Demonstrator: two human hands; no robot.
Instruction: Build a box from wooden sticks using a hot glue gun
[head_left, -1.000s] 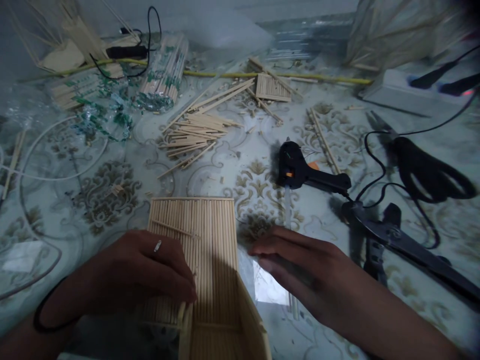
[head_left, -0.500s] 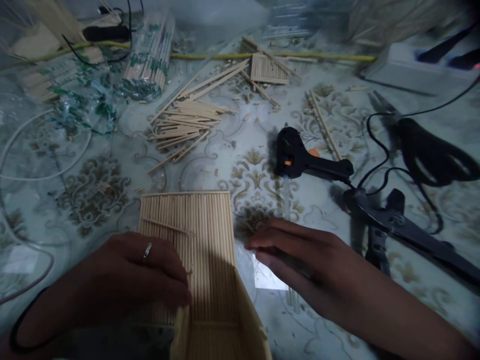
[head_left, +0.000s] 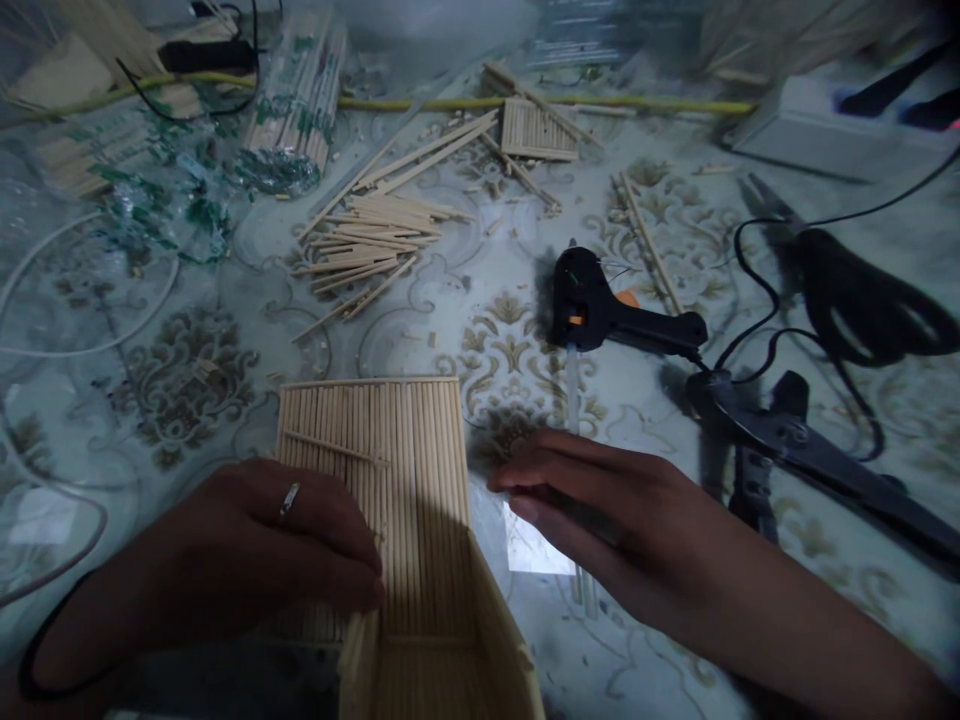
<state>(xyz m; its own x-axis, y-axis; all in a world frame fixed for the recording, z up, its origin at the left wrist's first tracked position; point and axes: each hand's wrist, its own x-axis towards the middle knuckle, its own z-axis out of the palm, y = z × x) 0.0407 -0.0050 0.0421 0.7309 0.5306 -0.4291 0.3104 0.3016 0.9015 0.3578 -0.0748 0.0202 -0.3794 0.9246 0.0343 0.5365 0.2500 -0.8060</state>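
A model made of thin wooden sticks [head_left: 420, 470] lies in front of me, with a flat slatted floor and raised walls at the near end. My left hand [head_left: 300, 545] is closed over its left side, fingertips pressed together by the top of the left wall [head_left: 358, 655]; what they pinch is hidden. One loose-looking stick [head_left: 334, 447] lies slantwise across the slats just beyond those fingers. To the right of the model, my right hand [head_left: 600, 510] hovers or rests over the tablecloth, fingers stretched out and holding nothing.
A black glue gun [head_left: 592, 305] lies beyond my right hand. Further right are a black clamp-like tool [head_left: 810, 450] and a coiled black cable [head_left: 862, 300]. Cut sticks [head_left: 375, 245] form a pile, with bagged sticks [head_left: 296, 100] behind. A small slatted panel [head_left: 536, 130] lies farther back.
Both hands keep nearly the same pose and place. The whole view has shifted very slightly; nothing has been visibly taken up or let go.
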